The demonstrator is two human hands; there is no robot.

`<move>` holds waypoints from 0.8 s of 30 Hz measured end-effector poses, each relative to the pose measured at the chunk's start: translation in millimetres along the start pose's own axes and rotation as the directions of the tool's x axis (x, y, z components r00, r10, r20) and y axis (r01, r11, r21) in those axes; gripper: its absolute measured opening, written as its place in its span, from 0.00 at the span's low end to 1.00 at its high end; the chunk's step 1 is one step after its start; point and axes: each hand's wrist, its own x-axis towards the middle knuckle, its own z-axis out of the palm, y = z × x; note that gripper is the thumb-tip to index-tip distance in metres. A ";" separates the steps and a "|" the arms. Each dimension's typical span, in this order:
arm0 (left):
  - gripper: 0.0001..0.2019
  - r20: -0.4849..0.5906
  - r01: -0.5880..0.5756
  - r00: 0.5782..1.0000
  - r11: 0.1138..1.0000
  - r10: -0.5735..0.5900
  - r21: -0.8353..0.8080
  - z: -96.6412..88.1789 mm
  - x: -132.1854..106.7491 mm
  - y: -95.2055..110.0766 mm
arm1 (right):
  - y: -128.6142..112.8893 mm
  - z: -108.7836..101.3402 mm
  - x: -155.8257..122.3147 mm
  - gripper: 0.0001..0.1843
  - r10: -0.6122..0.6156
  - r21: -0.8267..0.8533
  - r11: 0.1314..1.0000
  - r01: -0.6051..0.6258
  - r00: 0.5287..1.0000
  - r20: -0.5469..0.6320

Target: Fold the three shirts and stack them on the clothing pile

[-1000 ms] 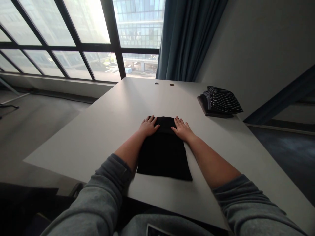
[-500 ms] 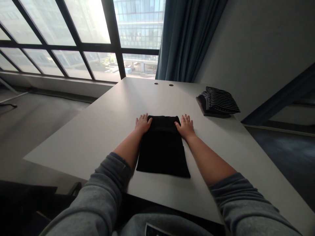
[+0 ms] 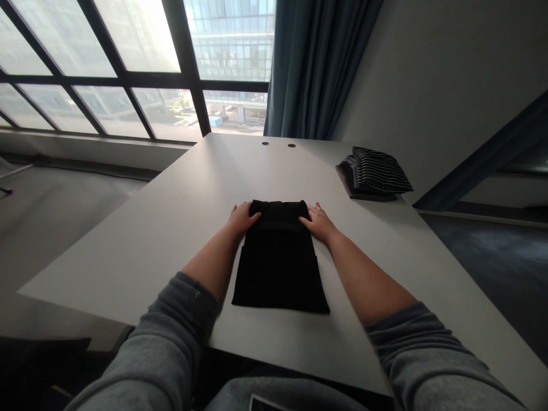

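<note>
A black folded garment (image 3: pixel 279 268) lies flat on the white table in front of me, its far end turned over into a thicker band. At the left end of that band, my left hand (image 3: pixel 242 219) is closed on the edge, thumb on top and fingers along the outer side, partly hidden by the cloth. My right hand (image 3: pixel 320 222) pinches the opposite end in the same way, its thumb over the fabric and its fingertips showing beyond the edge.
On the white table (image 3: pixel 171 240), a stack of folded dark clothes (image 3: pixel 379 171) with a striped piece on top sits at the far right. Two round cable holes are near the back edge. Behind stand a blue curtain (image 3: pixel 317 74) and large windows.
Both hands have gone from spread fingers resting beside the garment's far end to fingers drawn in around its edges. The view has shifted slightly.
</note>
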 end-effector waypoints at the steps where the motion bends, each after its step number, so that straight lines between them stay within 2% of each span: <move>1: 0.31 -0.016 -0.003 1.000 0.999 0.002 -0.049 -0.1 -0.2 0.3 | 0.1 -1.5 -1.1 0.36 -0.016 0.054 0.998 0.017 1.000 -0.016; 5: 0.34 -0.030 0.000 1.000 0.953 -0.009 -0.303 -1.6 -4.2 1.9 | -6.1 -7.9 -10.2 0.35 -0.053 0.334 0.940 0.076 0.995 -0.080; 10: 0.42 -0.042 -0.022 0.999 0.813 -0.003 -0.582 -2.9 -7.9 0.4 | -17.5 -9.4 -17.4 0.30 -0.076 0.654 0.741 0.152 0.987 -0.144; 16: 0.50 0.001 0.024 0.999 0.623 -0.036 -0.782 -0.3 -3.8 -3.8 | -16.5 -4.9 -13.8 0.27 0.032 0.855 0.512 0.084 0.993 -0.116; 18: 0.47 0.021 0.035 0.999 0.557 -0.032 -0.830 0.0 -2.7 -3.2 | -15.8 -4.6 -13.7 0.26 0.059 0.908 0.416 0.044 0.995 -0.076; 21: 0.38 0.071 0.049 0.997 0.445 0.033 -0.894 -1.6 -3.7 -0.1 | -15.8 -5.6 -14.5 0.23 0.051 0.953 0.302 0.010 0.998 -0.027; 24: 0.32 0.135 0.096 0.988 0.383 0.076 -0.919 -5.1 -7.0 3.7 | -15.9 -7.0 -14.9 0.22 0.023 0.957 0.290 0.011 1.000 -0.019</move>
